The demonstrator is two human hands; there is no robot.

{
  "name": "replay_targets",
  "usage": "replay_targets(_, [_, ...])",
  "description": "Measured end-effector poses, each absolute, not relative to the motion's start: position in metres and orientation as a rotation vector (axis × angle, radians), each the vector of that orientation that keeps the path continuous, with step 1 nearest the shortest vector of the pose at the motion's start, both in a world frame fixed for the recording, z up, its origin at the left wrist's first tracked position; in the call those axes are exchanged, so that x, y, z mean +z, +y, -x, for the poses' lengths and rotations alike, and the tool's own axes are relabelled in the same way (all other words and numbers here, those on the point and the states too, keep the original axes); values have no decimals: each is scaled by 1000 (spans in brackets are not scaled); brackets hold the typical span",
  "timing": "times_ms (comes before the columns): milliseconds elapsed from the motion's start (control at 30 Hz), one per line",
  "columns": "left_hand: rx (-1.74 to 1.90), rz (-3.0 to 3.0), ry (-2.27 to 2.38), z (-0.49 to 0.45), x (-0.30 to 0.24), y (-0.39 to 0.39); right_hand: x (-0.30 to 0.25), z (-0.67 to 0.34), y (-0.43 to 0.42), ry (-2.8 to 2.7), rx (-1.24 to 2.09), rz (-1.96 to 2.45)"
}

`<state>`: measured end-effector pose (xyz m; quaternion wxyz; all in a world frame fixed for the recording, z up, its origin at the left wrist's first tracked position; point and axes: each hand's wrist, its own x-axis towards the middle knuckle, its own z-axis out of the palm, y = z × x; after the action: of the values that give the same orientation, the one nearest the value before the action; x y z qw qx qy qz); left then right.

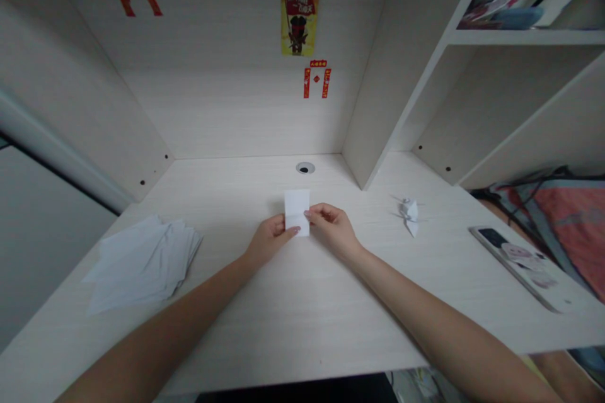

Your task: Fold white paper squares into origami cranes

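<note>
A small white piece of paper (297,203) with a crease across its middle is held upright between my two hands, above the middle of the desk. My left hand (273,239) pinches its lower left side, with the thumb lying across the front. At the right edge, my right hand (334,227) grips the paper between thumb and fingers. To the left lies a loose stack of white paper sheets (146,261). A small folded white paper figure (409,215) rests on the desk to the right.
The pale desk (265,340) ends in a back panel bearing red and yellow stickers (300,16). A round cable hole (305,167) is behind my hands. At right are a phone (522,267), an upright divider (378,107) and a red and grey cloth (553,220).
</note>
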<state>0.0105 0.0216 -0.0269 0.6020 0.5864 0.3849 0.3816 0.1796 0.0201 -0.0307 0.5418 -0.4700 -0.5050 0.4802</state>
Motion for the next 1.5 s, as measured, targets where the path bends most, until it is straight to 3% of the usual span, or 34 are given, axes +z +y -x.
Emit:
replay_targets(367, [1018,-1411,1114,-7,-23,25,-25,-178,10,-1591,902,1097])
replay_targets(700, [978,-1397,1158,-7,-27,25,-29,-180,12,-1615,773,1159])
replay_targets(1000, [926,-1336,1181,-8,-25,22,-23,-198,22,-1633,1090,1174])
replay_targets(1500, [1017,-1320,1165,-8,-18,21,-19,-224,35,-1561,1289,1171])
